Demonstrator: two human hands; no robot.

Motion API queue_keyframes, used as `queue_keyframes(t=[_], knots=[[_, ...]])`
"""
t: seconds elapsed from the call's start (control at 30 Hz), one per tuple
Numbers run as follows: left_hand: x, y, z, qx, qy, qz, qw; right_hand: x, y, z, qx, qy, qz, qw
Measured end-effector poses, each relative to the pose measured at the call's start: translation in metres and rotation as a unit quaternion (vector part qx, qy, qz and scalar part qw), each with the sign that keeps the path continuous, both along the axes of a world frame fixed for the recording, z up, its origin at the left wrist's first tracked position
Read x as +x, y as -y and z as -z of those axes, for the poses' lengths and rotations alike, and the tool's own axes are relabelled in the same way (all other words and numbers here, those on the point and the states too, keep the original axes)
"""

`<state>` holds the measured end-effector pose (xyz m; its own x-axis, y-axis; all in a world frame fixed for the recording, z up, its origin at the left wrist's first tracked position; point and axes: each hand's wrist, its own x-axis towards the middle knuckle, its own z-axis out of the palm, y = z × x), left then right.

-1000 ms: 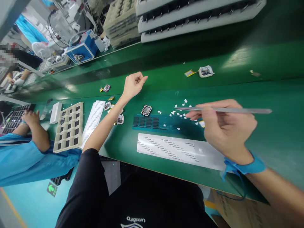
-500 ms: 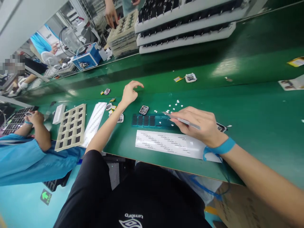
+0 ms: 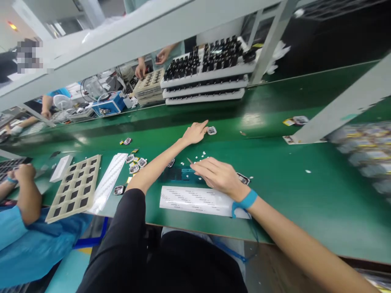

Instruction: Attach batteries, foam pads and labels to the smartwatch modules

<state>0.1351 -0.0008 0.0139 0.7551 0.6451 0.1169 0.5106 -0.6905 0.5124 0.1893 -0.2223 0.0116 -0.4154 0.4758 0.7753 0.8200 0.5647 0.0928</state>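
Note:
My right hand [image 3: 220, 177], with a blue strap at the wrist, is shut on a pair of metal tweezers [image 3: 190, 160], and only their tips show past the fingers. It rests over the edge of a dark teal sheet [image 3: 180, 175], near scattered white bits [image 3: 200, 156]. A small black-and-silver device [image 3: 242, 178] lies just beyond that hand. My left hand [image 3: 195, 133] holds nothing, its fingers stretched out next to another small device [image 3: 211, 130]. A white printed label sheet [image 3: 195, 201] lies below my right hand.
A beige tray with square pockets [image 3: 73, 189] and a white strip sheet [image 3: 107, 183] lie on the green bench at left, beside a co-worker's blue sleeve [image 3: 27, 244]. White racks of black parts [image 3: 204, 87] stand beyond. A grey upright [image 3: 345, 106] crosses the right side.
The view has swung wider and shows more of the bench. My right hand has drawn back over the teal sheet, its tweezers now mostly hidden. My left hand has moved right.

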Motion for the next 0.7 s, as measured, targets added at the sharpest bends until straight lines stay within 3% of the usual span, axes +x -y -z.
queue_keyframes(t=[0.13,0.27,0.37,0.5,0.6,0.7], knots=[[0.026,-0.006,0.005,-0.056,0.002,-0.023,0.998,-0.001,0.0,-0.001,0.017,0.01,0.022,1.0],[0.014,0.001,0.0,-0.146,0.052,-0.057,0.986,-0.001,0.004,-0.002,0.049,-0.034,0.05,0.997],[-0.018,0.028,-0.008,-0.22,0.136,-0.071,0.963,0.001,0.009,-0.004,0.082,-0.085,0.03,0.993],[-0.081,0.087,-0.016,-0.292,0.247,-0.063,0.922,-0.001,0.011,-0.009,0.068,-0.152,0.007,0.986],[-0.12,0.124,-0.016,-0.368,0.334,-0.014,0.868,-0.006,0.01,-0.009,0.039,-0.179,0.021,0.983],[-0.14,0.144,-0.014,-0.416,0.385,0.01,0.824,-0.011,0.014,-0.003,-0.001,-0.179,0.034,0.983]])
